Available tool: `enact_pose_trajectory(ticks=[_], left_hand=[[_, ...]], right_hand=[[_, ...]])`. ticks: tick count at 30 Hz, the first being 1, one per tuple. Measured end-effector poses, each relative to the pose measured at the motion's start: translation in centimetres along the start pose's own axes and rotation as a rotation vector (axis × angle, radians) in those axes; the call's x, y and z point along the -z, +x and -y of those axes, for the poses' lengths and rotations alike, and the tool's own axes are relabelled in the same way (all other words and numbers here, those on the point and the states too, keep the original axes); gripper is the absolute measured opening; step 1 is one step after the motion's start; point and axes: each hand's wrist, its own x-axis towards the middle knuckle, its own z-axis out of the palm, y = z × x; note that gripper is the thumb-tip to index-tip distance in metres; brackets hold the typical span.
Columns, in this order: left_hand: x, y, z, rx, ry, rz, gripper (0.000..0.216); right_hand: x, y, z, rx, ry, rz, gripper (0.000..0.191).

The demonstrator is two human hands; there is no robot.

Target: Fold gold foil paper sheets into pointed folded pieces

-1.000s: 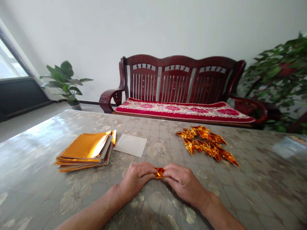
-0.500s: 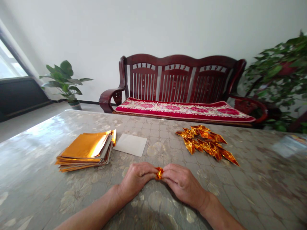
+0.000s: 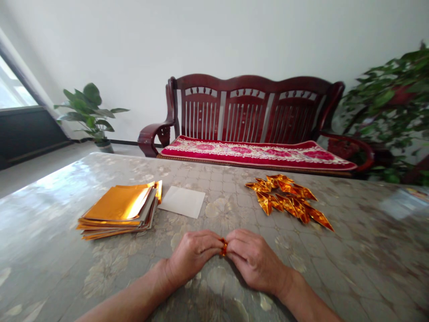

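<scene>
While the table (image 3: 335,259) fills my lower view, a sheet stack (image 3: 117,203) at 8 o'clock, the left hand (image 3: 194,250) and right hand (image 3: 258,259) clamp fingertips on the foil piece (image 3: 224,247) at 6 o'clock; I judge this a pinching step, next calling for even pressure.

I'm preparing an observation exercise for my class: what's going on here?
A person's left hand and right hand pinch a small piece of gold paper from either side. Farther back on the table, a paper stack and a pale sheet lie to the left; a group of folded gold pieces lies to the right.
</scene>
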Motion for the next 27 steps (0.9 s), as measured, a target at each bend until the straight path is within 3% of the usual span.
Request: enact_pose_trajectory(ticks=[20,27], left_hand=[[0.1,0.4,0.1,0.118,-0.008,-0.076,0.012],[0.1,0.4,0.1,0.15,-0.037,-0.053,0.01]], right_hand=[[-1.0,-0.3,-0.6,-0.263,0.238,-0.091,0.013],[-1.1,-0.3,-0.7,-0.276,0.274,-0.088,0.014]])
